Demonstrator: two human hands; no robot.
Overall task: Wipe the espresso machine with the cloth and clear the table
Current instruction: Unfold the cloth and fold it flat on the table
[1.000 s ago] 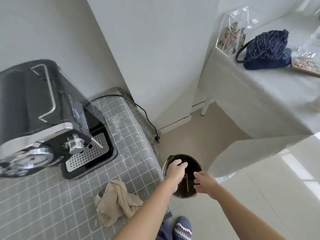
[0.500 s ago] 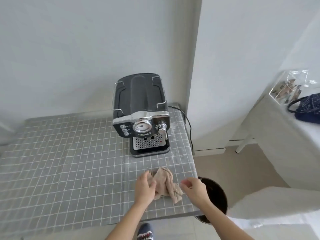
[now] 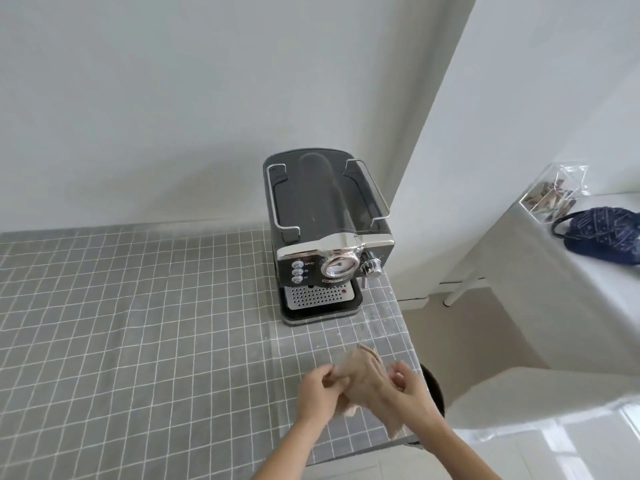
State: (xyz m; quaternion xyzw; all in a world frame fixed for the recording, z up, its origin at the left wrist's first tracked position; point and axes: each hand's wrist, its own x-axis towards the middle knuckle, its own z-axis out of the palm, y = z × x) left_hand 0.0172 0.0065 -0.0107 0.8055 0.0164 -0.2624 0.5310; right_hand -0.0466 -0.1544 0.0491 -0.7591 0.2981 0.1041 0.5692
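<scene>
A black and chrome espresso machine (image 3: 329, 237) stands at the far right corner of the table (image 3: 138, 323), which wears a grey grid-pattern cover. In front of it, near the table's right front corner, a beige cloth (image 3: 363, 368) is bunched between both hands. My left hand (image 3: 320, 393) grips the cloth's left side. My right hand (image 3: 401, 389) holds its right side, and a flap of cloth hangs below that hand. The picture is blurred around the hands.
A dark round bin (image 3: 434, 393) stands on the floor just past the table's right edge. A second table (image 3: 540, 271) at the right carries a blue bag (image 3: 602, 233) and a clear box (image 3: 554, 192). A white wall corner juts out behind the machine.
Both hands came back from over the bin to the table, reached the cloth and now hold it lifted and bunched. The view swung left, toward the machine.
</scene>
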